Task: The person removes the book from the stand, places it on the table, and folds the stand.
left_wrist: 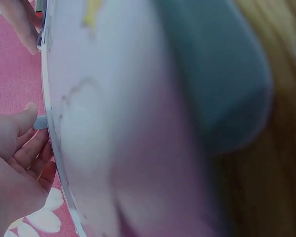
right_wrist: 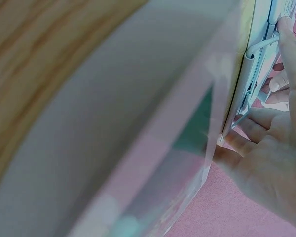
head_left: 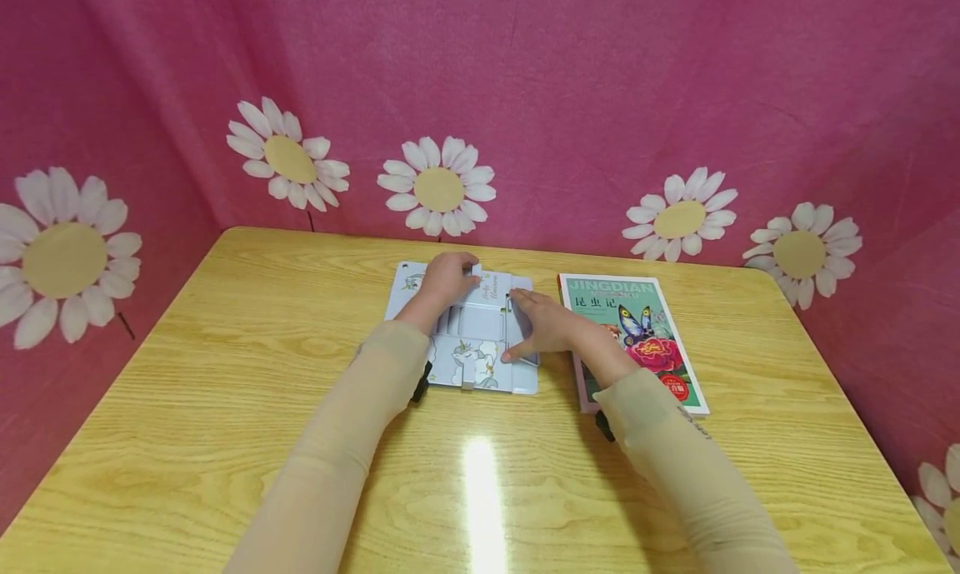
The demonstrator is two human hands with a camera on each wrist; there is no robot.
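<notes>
A white folding book stand [head_left: 483, 366] with unicorn prints lies on the table, its middle frame showing a rectangular opening. At its far edge my left hand [head_left: 447, 278] pinches a small pale tab [left_wrist: 41, 122] between thumb and fingers, as the left wrist view shows. My right hand [head_left: 551, 324] spans the stand's right side, thumb low and fingers toward the far end. In the right wrist view this hand's thumb and fingertips are on a bent wire bracket [right_wrist: 260, 45] at the stand's edge.
Right of the stand lies a green-covered book [head_left: 637, 320] with a butterfly and a red flower, partly under my right forearm. The wooden table [head_left: 300, 491] ends at a pink curtain [head_left: 555, 99] printed with daisies.
</notes>
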